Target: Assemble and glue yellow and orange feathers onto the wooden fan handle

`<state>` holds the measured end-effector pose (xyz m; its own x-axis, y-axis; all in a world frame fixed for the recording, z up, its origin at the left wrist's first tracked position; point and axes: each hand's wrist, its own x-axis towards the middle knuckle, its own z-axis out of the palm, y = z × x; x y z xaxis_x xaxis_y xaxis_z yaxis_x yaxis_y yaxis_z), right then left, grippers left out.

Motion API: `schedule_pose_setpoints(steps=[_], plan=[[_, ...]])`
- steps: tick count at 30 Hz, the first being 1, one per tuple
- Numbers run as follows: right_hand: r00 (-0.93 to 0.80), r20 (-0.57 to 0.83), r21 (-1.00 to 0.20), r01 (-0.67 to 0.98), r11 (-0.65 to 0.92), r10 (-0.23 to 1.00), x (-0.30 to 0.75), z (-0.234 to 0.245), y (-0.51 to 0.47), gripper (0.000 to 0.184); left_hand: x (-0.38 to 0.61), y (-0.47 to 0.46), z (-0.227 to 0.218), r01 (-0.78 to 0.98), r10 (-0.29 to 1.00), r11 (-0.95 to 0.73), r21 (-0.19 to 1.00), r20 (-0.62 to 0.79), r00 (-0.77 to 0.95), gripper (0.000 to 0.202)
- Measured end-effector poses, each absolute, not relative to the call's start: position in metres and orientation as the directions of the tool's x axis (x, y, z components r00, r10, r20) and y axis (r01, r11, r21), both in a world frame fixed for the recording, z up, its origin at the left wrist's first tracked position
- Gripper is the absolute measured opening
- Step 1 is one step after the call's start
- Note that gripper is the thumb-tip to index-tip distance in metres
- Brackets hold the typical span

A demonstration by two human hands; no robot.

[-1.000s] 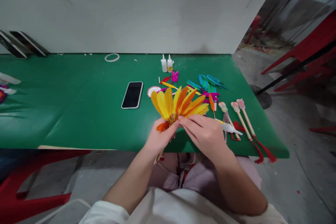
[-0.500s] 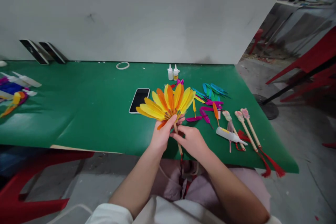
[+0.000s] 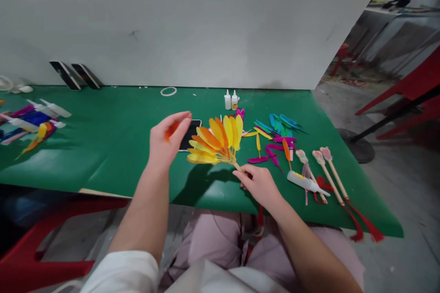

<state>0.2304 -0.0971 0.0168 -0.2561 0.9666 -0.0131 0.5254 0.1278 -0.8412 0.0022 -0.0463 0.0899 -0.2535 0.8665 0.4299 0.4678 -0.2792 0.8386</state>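
My right hand is closed around the wooden handle of a feather fan, whose yellow and orange feathers spread up and to the left. To the left of the fan, my left hand is raised with thumb and fingers together. A bit of an orange feather shows between them; the rest of it is hidden by the hand. Behind that hand lies a phone, partly covered. Right of the fan are loose magenta feathers, yellow feathers and blue-green feathers.
A glue bottle lies on the green table beside wooden sticks with red tassels. Two small bottles stand near the white partition. A white ring and two leaning phones are farther left.
My left hand has let go of the fan and moved left and up, an orange bit in its fingers. The fan has tilted left, held by my right hand alone. The view has shifted.
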Motion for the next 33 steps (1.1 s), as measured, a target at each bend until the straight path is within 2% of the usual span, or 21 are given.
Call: schedule_pose_setpoints(steps=[2,4,10,15,28,33], plan=[[-0.263,-0.011,-0.846,0.516,0.131,0.965,0.23,0.015,-0.097,0.028,0.001,-0.038,0.107,0.588,0.928,-0.278,0.76,0.371,-0.04,0.034],[-0.265,-0.006,-0.851,0.508,0.134,0.964,0.231,0.013,-0.097,0.029,0.003,-0.032,0.116,0.606,0.946,-0.303,0.736,0.307,0.1,0.031],[-0.272,-0.028,-0.864,0.49,0.113,0.962,0.233,0.012,-0.096,0.031,0.003,-0.024,0.116,0.605,0.907,-0.422,0.676,0.307,0.289,0.022],[-0.283,-0.049,-0.871,0.481,0.097,0.958,0.233,0.013,-0.096,0.03,0.008,-0.024,0.122,0.619,0.882,-0.472,0.628,0.349,0.317,0.022],[-0.298,-0.112,-0.874,0.483,0.049,0.948,0.232,0.012,-0.094,0.032,0.009,-0.018,0.112,0.666,0.932,-0.362,0.652,0.239,0.272,0.031],[-0.312,-0.122,-0.869,0.492,0.05,0.942,0.232,0.012,-0.095,0.031,0.015,-0.018,0.116,0.644,0.924,-0.375,0.667,0.324,0.203,0.03]])
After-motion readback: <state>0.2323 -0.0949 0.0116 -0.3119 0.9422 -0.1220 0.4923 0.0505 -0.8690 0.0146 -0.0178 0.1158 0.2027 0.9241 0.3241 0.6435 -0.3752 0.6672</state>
